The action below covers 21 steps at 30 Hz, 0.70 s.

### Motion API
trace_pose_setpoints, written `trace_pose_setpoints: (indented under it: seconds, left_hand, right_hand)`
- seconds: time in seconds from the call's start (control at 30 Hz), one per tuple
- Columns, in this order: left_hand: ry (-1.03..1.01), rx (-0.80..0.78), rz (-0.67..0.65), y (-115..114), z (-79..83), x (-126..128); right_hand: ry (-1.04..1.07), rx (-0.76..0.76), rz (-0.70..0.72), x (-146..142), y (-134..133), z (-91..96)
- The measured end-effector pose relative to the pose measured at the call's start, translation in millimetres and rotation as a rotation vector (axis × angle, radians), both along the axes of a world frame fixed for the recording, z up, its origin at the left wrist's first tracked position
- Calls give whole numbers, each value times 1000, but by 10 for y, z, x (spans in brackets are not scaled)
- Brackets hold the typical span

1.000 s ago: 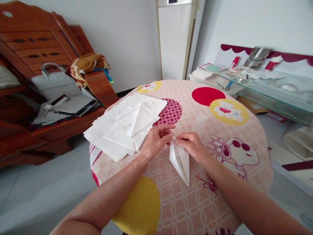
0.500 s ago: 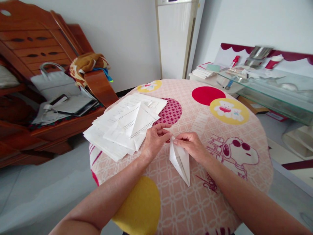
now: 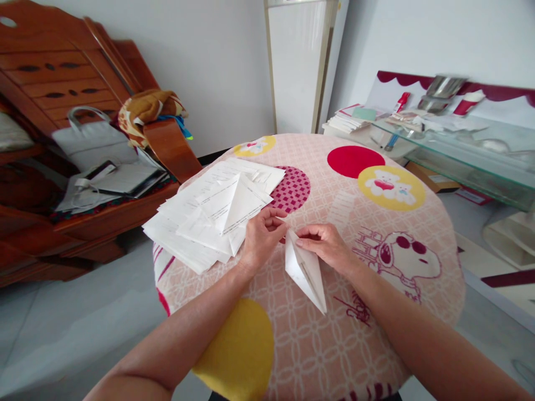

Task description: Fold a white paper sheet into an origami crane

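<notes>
A white sheet folded into a long pointed shape (image 3: 307,273) lies on the round table (image 3: 359,334), its tip toward me. My left hand (image 3: 261,236) has its fingers curled and pinches the top left corner of the folded paper. My right hand (image 3: 326,245) presses on the top right of the same paper with bent fingers. A loose stack of white printed sheets (image 3: 209,214) lies just left of my left hand, with a folded piece on top.
The table wears a pink cloth with red and yellow circles and cartoon figures. A wooden bench (image 3: 62,167) with a grey bag (image 3: 94,139) and papers stands at the left. A glass shelf (image 3: 460,150) with cups and books is at the right. A white cabinet (image 3: 298,67) stands behind.
My left fingers have curled in tighter on the paper's top corner. The folded paper has shifted slightly left and up with both hands.
</notes>
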<state>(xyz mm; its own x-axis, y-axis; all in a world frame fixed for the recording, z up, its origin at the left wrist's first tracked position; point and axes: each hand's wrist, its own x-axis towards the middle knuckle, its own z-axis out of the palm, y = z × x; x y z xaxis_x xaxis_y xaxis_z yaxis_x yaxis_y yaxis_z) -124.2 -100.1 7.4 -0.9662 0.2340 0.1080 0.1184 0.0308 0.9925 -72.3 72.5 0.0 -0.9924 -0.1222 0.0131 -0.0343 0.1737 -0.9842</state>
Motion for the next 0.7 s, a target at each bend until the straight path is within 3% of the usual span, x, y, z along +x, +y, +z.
trace_pose_setpoints:
  seconds: [0.2, 0.33, 0.43, 0.53, 0.7]
  left_hand:
    - [109, -39, 172, -49, 35, -18]
    - [86, -91, 86, -52, -1, 14]
    - [71, -196, -24, -63, -66, 14]
    - [84, -309, -73, -81, -104, -2]
    - [108, -455, -74, -106, -71, -6]
  right_hand:
    - [-131, -110, -84, -2, 66, -31]
    - [-136, -100, -57, 11, 111, -26]
    - [-38, 69, -55, 36, 135, -9]
    - [197, 365, -120, 140, 102, 56]
    - [591, 666, -154, 615, -153, 135]
